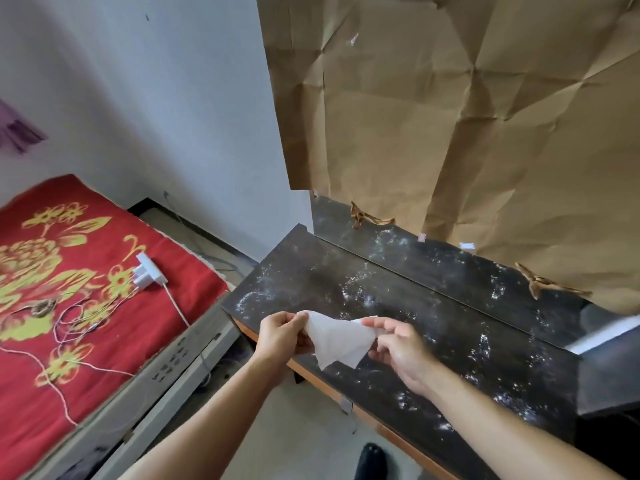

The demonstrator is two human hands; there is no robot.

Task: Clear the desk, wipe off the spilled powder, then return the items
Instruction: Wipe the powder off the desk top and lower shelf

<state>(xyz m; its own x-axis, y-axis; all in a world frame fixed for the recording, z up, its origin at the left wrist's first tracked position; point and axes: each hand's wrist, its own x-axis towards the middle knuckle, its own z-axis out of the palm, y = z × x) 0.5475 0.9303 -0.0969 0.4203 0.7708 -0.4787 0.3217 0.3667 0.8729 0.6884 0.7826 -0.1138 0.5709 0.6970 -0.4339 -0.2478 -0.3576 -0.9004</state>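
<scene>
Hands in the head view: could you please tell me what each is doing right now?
Left hand: pinching the white tissue.
Right hand: pinching the same tissue.

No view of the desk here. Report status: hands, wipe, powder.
Left hand, right hand: both pinching white tissue, spread between them over near edge of desk. Spilled powder scattered across it, not yet wiped. Nothing between tissue and powder.

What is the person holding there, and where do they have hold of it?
A white tissue, pinched at its two top corners: left hand on one, right hand on the other.
</scene>
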